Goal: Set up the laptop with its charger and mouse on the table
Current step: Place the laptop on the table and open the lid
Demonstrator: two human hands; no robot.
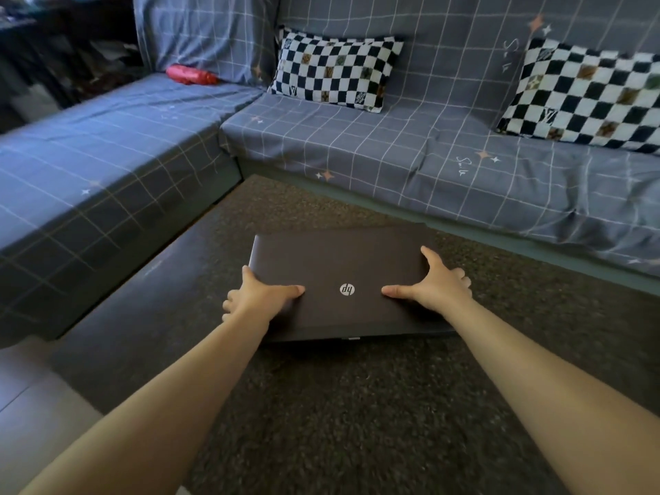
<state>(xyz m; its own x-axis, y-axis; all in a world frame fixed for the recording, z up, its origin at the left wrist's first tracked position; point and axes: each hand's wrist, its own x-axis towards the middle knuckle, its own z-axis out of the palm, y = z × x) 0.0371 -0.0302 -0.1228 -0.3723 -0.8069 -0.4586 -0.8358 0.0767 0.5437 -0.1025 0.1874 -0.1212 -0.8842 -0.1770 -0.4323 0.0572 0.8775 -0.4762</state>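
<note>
A closed dark laptop (339,266) with a silver round logo on its lid lies flat on the dark speckled table (321,405). My left hand (259,294) grips its left front corner, thumb on the lid and fingers curled under the edge. On the right side my right hand (432,284) holds it the same way, thumb lying on the lid near the logo. No charger or mouse shows in the head view.
A grey checked L-shaped sofa (393,151) wraps around the table's far and left sides. Two black-and-white checkered cushions (335,71) (585,96) lean on its back. A red object (191,75) lies in the sofa's far corner. Pale floor (32,405) shows at lower left.
</note>
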